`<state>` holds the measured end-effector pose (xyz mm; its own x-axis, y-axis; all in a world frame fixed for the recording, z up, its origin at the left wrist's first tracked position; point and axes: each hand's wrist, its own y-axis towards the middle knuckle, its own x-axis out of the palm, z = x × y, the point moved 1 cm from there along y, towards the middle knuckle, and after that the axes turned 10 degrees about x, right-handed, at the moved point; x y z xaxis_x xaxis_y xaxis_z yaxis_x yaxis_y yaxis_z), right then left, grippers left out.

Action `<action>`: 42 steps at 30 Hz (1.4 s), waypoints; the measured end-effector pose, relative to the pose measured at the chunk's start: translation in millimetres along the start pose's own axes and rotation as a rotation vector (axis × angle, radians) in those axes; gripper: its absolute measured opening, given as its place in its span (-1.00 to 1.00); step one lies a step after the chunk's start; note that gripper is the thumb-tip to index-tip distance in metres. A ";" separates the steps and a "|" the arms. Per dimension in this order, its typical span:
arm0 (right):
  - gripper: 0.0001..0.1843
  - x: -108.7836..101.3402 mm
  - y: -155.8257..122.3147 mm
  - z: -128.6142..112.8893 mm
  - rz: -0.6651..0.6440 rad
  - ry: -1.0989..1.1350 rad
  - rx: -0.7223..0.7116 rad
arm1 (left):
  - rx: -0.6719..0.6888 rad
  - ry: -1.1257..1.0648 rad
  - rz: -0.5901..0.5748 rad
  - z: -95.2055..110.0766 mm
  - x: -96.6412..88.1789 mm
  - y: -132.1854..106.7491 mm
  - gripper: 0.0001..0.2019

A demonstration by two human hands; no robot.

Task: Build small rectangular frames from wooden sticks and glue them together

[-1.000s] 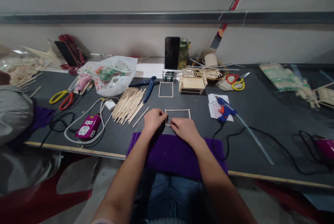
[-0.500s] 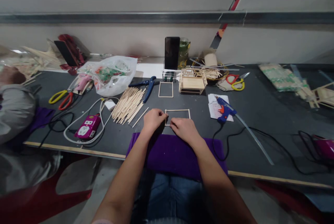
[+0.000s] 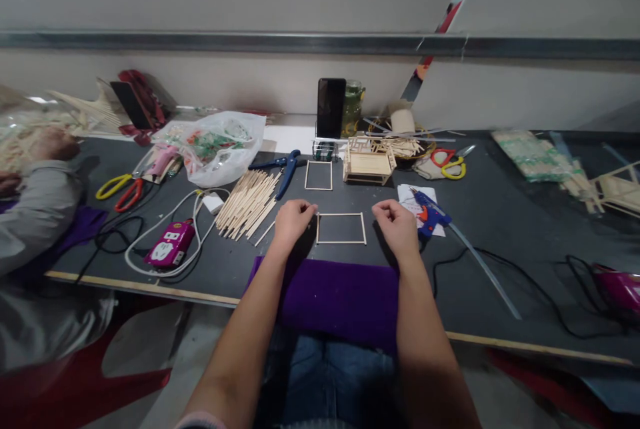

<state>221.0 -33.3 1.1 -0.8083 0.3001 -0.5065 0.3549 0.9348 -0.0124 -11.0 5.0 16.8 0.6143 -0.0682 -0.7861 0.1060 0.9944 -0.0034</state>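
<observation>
A rectangular frame of thin wooden sticks [image 3: 341, 243] lies flat on the dark table in front of me. Beside its upper left corner is my left hand [image 3: 294, 223], thumb and fingers pinched together; no object shows in them, and whether the tips touch the corner is unclear. My right hand [image 3: 399, 225] hovers right of the frame, apart from it, fingers curled in with nothing visible inside. Close to that hand, a blue glue gun [image 3: 431, 213] with a long glue stick rests on white paper. Another stick frame [image 3: 319, 188] lies farther back.
Loose sticks [image 3: 247, 205] and blue cutters [image 3: 287, 175] lie left. Behind stand a small wooden stick model [image 3: 369, 163] and a phone [image 3: 331, 109]. Scissors [image 3: 453, 167] lie right, a pink power socket [image 3: 171, 244] left. Purple cloth [image 3: 340, 295] covers the front edge. A co-worker's arm [image 3: 43, 209] is far left.
My right hand has left the frame's near left part and moved right, past its right side, uncovering the frame. My left hand has stayed near the left corner.
</observation>
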 end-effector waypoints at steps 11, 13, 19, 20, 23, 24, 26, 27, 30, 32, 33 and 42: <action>-0.72 4.2 0.4 12.1 -0.111 -0.096 0.083 | 0.524 -0.123 0.095 38.5 28.3 -1.8 -0.86; -0.71 4.3 -0.6 13.2 -0.130 -0.113 0.074 | 0.630 -0.077 -0.007 37.4 31.8 -4.7 -0.89; -0.69 5.9 -2.0 13.2 -0.162 -0.134 0.067 | 0.624 0.031 -0.124 29.6 36.6 -1.1 -0.89; -0.68 6.3 -2.4 12.6 -0.166 -0.140 0.065 | 0.607 0.036 -0.119 28.8 37.0 -0.8 -0.88; -0.65 7.6 -3.9 10.4 -0.179 -0.194 0.073 | 0.568 0.036 -0.101 27.1 37.8 -0.8 -0.86; -0.65 8.0 -4.4 9.6 -0.179 -0.217 0.078 | 0.553 0.034 -0.100 26.8 38.0 -0.9 -0.85; -0.67 8.6 -5.2 8.1 -0.177 -0.256 0.081 | 0.527 0.030 -0.110 26.6 38.4 -0.8 -0.82; -0.69 8.7 -5.5 7.3 -0.176 -0.272 0.081 | 0.519 0.028 -0.121 26.7 38.6 -0.6 -0.80; -0.71 9.0 -5.7 5.0 -0.179 -0.315 0.078 | 0.516 0.036 -0.152 27.6 39.2 -0.1 -0.77; -0.72 9.0 -5.8 3.6 -0.176 -0.340 0.078 | 0.522 0.048 -0.155 27.9 39.7 0.2 -0.77; -0.73 9.0 -6.0 3.0 -0.174 -0.349 0.079 | 0.524 0.054 -0.152 28.0 40.0 0.3 -0.77; -0.75 9.5 -5.4 3.9 -0.175 -0.377 0.090 | 0.521 0.048 -0.152 27.4 43.1 0.9 -0.77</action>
<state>213.3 -36.3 -7.0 -0.6377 0.0327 -0.7696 0.2808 0.9402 -0.1927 37.0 0.7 -0.1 0.5263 -0.1923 -0.8283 0.5718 0.8010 0.1774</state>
